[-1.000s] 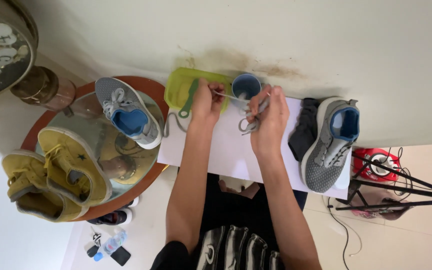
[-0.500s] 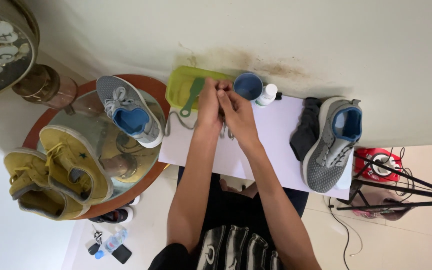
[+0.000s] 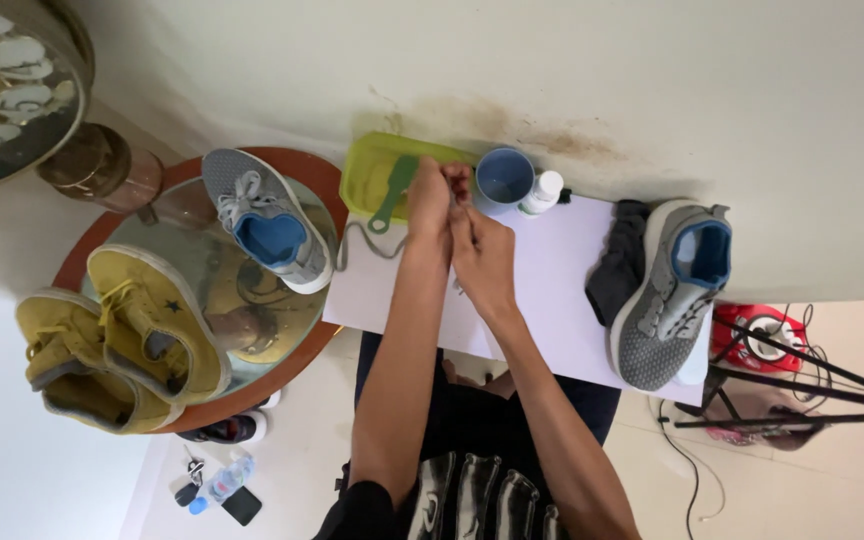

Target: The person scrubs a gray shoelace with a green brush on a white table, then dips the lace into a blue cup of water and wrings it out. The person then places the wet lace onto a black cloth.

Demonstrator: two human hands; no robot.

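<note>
Green tray [image 3: 362, 175] on the worktop [image 3: 562, 280] contains a green brush [image 3: 392, 195]. Blue cup [image 3: 504, 176] beside it; contents indiscernible. Left hand [image 3: 430, 200] and right hand [image 3: 482, 255], fingers pressed together, pinch grey shoelace [image 3: 367, 240] above the tray's edge.

Both hands are meeting over the white worktop [image 3: 552, 290]: the left hand [image 3: 430, 200] and right hand [image 3: 482, 255] are pinching a grey shoelace [image 3: 367, 243] that is trailing left toward a grey sneaker with blue lining [image 3: 267, 220] on the round mirrored table [image 3: 202, 290]. A green tray [image 3: 377, 175] holding a green brush [image 3: 392, 195] is lying just beyond the hands, beside a blue cup [image 3: 504, 178] and a small white bottle [image 3: 542, 190]. The second grey sneaker [image 3: 667, 295] is resting at the right, next to a dark cloth [image 3: 617, 260]. Two yellow sneakers [image 3: 122, 340] are sitting at the left.
</note>
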